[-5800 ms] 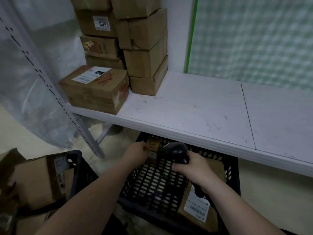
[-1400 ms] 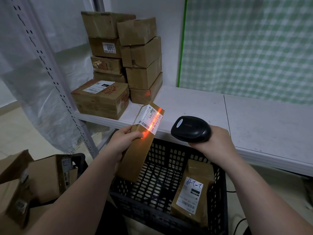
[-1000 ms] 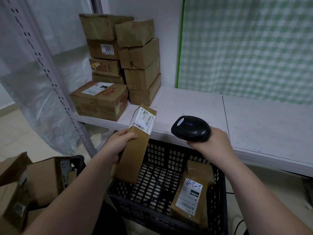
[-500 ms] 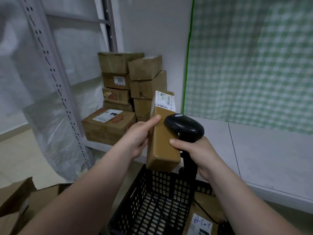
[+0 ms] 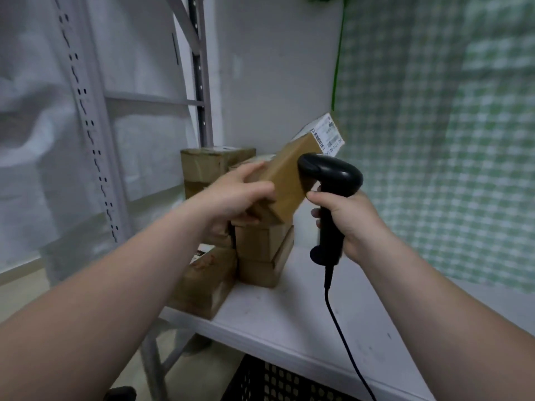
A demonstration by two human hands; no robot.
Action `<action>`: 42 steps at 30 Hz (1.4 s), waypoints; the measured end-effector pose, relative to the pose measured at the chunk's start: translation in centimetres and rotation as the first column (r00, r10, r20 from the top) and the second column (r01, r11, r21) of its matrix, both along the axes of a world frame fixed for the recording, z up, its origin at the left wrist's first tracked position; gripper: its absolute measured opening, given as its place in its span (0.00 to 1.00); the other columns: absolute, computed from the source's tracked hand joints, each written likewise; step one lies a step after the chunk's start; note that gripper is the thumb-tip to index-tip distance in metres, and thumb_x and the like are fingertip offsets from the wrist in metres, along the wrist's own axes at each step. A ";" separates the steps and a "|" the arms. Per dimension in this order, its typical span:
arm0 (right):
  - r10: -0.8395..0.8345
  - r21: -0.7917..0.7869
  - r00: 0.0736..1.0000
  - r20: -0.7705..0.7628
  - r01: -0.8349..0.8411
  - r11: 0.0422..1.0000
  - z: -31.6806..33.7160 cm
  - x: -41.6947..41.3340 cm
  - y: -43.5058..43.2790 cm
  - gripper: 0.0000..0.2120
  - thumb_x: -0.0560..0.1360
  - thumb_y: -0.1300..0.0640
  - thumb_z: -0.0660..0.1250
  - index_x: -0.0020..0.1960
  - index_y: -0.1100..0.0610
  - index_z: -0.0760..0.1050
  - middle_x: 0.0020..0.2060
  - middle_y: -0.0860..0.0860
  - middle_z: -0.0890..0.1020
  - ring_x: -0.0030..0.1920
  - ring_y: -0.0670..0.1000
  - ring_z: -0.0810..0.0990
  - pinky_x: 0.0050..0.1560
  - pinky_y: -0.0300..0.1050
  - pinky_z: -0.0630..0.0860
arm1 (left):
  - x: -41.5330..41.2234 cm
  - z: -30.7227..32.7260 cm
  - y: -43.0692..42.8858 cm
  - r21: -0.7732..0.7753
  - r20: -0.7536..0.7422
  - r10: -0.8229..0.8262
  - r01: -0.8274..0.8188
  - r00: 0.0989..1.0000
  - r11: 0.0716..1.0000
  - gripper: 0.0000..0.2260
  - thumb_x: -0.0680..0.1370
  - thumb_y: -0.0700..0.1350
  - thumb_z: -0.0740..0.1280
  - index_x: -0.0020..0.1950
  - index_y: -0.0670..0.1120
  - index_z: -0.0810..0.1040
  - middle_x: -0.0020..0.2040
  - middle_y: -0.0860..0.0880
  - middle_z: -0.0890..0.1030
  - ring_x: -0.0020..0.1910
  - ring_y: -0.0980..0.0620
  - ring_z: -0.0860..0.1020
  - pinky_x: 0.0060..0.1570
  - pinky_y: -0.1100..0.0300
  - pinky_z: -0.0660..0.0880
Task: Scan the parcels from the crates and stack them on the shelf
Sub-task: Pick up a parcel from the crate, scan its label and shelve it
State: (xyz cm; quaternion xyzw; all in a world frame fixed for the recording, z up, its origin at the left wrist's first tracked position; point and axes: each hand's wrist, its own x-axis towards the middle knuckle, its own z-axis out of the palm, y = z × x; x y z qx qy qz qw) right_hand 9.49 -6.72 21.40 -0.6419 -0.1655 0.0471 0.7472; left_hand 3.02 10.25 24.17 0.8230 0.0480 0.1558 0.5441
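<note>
On the head view I see the left hand (image 5: 234,195) clamped round the near end of the long parcel (image 5: 286,175), holding it tilted, label end up, over the stack of boxes (image 5: 260,244) on the shelf (image 5: 289,314). The right hand (image 5: 347,224) is wrapped round the black scanner (image 5: 330,175) handle just right of that stack, with the scanner head beside the parcel.

Right side is all green-and-white checked cloth (image 5: 434,140) hanging down, with a plain green strip (image 5: 337,68) running along its left edge. Bare grey wall (image 5: 275,68) next to that. Over on the left there's a wrinkly white plastic sheet (image 5: 34,125), and a bit of beige floor (image 5: 20,287) below it.
</note>
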 end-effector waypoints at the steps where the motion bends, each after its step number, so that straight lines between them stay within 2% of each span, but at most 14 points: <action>1: -0.008 -0.029 1.000 -0.001 0.008 1.000 0.4 0.6 0.2 0.06 0.72 0.62 0.71 0.45 0.54 0.76 0.36 0.52 0.78 0.37 0.51 0.78 0.40 0.45 0.75 | 0.8 0.8 0.4 0.019 0.068 0.071 -0.072 0.995 0.997 0.29 0.74 0.46 0.69 0.73 0.57 0.66 0.61 0.48 0.73 0.51 0.48 0.78 0.42 0.55 0.82; 4: 0.006 -0.110 0.999 -0.033 -0.010 0.994 0.9 2.3 0.8 0.06 0.72 0.64 0.69 0.46 0.57 0.74 0.34 0.54 0.76 0.36 0.51 0.76 0.39 0.46 0.74 | 3.7 2.8 2.3 0.135 0.189 0.235 -0.263 0.953 0.955 0.26 0.72 0.51 0.70 0.69 0.53 0.70 0.58 0.48 0.74 0.51 0.46 0.78 0.47 0.49 0.82; 6: 0.013 -0.168 0.999 -0.047 -0.021 0.986 0.7 3.2 1.1 0.06 0.72 0.65 0.67 0.46 0.58 0.72 0.35 0.54 0.75 0.37 0.52 0.75 0.43 0.47 0.73 | 5.6 3.6 3.3 0.235 0.253 0.334 -0.392 0.908 0.889 0.24 0.71 0.54 0.70 0.65 0.53 0.70 0.55 0.49 0.74 0.51 0.45 0.77 0.48 0.47 0.81; 8: -0.001 -0.219 0.999 -0.050 -0.010 0.976 0.1 4.2 1.3 0.06 0.72 0.65 0.68 0.45 0.58 0.72 0.36 0.55 0.75 0.38 0.52 0.75 0.44 0.48 0.73 | 7.3 4.0 3.9 0.338 0.297 0.410 -0.497 0.862 0.799 0.24 0.71 0.55 0.69 0.65 0.52 0.69 0.54 0.49 0.72 0.51 0.45 0.76 0.49 0.49 0.79; 12: -0.044 -0.322 0.999 -0.022 0.035 0.946 -1.1 5.9 1.4 0.07 0.71 0.61 0.70 0.48 0.59 0.75 0.40 0.57 0.77 0.40 0.55 0.76 0.42 0.48 0.73 | 10.4 3.8 4.9 0.450 0.283 0.488 -0.564 0.825 0.692 0.24 0.72 0.56 0.69 0.65 0.50 0.69 0.56 0.46 0.73 0.52 0.43 0.75 0.49 0.50 0.78; 16: -0.032 -0.363 0.999 0.018 0.036 0.931 -2.0 6.8 1.1 0.08 0.72 0.59 0.70 0.50 0.57 0.75 0.40 0.55 0.77 0.39 0.53 0.76 0.38 0.44 0.71 | 12.6 3.4 5.2 0.465 0.280 0.509 -0.579 0.814 0.669 0.23 0.74 0.56 0.69 0.64 0.47 0.70 0.60 0.43 0.72 0.50 0.45 0.73 0.47 0.53 0.74; 21: -0.040 -0.380 0.998 0.049 0.055 0.923 -2.7 7.4 0.3 0.05 0.73 0.59 0.69 0.47 0.56 0.75 0.40 0.54 0.76 0.41 0.53 0.76 0.42 0.46 0.71 | 13.5 3.5 4.9 0.415 0.263 0.495 -0.561 0.828 0.717 0.26 0.76 0.54 0.68 0.70 0.47 0.67 0.68 0.42 0.63 0.61 0.41 0.72 0.65 0.49 0.70; 24: -0.047 -0.372 0.998 0.042 0.059 0.926 -3.3 7.3 -0.5 0.07 0.73 0.60 0.69 0.51 0.59 0.75 0.40 0.54 0.77 0.39 0.52 0.76 0.42 0.47 0.72 | 13.6 3.0 4.6 0.429 0.260 0.463 -0.531 0.847 0.731 0.23 0.80 0.47 0.65 0.74 0.48 0.65 0.71 0.42 0.60 0.65 0.39 0.70 0.67 0.49 0.67; 27: -0.034 -0.374 0.999 0.024 0.041 0.927 -3.8 6.8 -1.3 0.07 0.74 0.59 0.69 0.51 0.56 0.75 0.41 0.54 0.78 0.36 0.51 0.76 0.38 0.45 0.73 | 13.2 2.2 4.1 0.414 0.223 0.475 -0.524 0.851 0.744 0.26 0.81 0.45 0.62 0.77 0.50 0.57 0.75 0.42 0.55 0.68 0.38 0.67 0.68 0.47 0.66; 29: -0.034 -0.383 0.999 0.022 0.040 0.923 -4.3 6.2 -2.1 0.07 0.74 0.57 0.69 0.50 0.54 0.75 0.42 0.54 0.80 0.35 0.51 0.76 0.35 0.44 0.74 | 12.4 1.5 3.3 0.427 0.233 0.503 -0.552 0.832 0.716 0.28 0.80 0.45 0.62 0.78 0.50 0.54 0.76 0.43 0.53 0.72 0.38 0.62 0.69 0.46 0.64; 31: -0.038 -0.394 0.999 0.022 0.044 0.918 -4.9 5.5 -3.1 0.06 0.73 0.56 0.70 0.49 0.53 0.75 0.41 0.53 0.81 0.35 0.50 0.77 0.35 0.43 0.74 | 11.4 0.4 2.2 0.468 0.275 0.506 -0.573 0.818 0.673 0.27 0.80 0.45 0.62 0.77 0.49 0.57 0.75 0.42 0.56 0.73 0.39 0.59 0.70 0.46 0.63; 34: -0.022 -0.428 1.000 -0.003 0.019 0.904 -6.2 3.9 -4.8 0.10 0.71 0.57 0.72 0.51 0.54 0.76 0.40 0.53 0.82 0.34 0.50 0.77 0.34 0.43 0.73 | 9.7 -1.8 0.2 0.549 0.277 0.375 -0.466 0.885 0.694 0.19 0.80 0.45 0.63 0.71 0.47 0.69 0.69 0.43 0.70 0.66 0.43 0.70 0.62 0.53 0.70; 37: -0.034 -0.490 0.999 -0.026 0.017 0.872 -8.0 2.0 -6.4 0.11 0.69 0.59 0.73 0.50 0.54 0.77 0.37 0.52 0.83 0.31 0.50 0.77 0.33 0.43 0.72 | 7.4 -4.2 -2.3 0.571 0.191 0.255 -0.319 0.948 0.756 0.13 0.79 0.44 0.63 0.62 0.46 0.78 0.58 0.47 0.80 0.58 0.48 0.76 0.53 0.62 0.70; 42: -0.027 -0.587 0.995 -0.091 -0.032 0.809 -12.1 -1.6 -9.6 0.11 0.67 0.59 0.74 0.49 0.56 0.78 0.36 0.52 0.82 0.31 0.51 0.77 0.33 0.44 0.72 | 3.6 -10.3 -6.5 0.548 -0.025 0.138 -0.102 0.990 0.830 0.10 0.76 0.43 0.66 0.56 0.46 0.82 0.52 0.49 0.82 0.53 0.50 0.78 0.51 0.63 0.72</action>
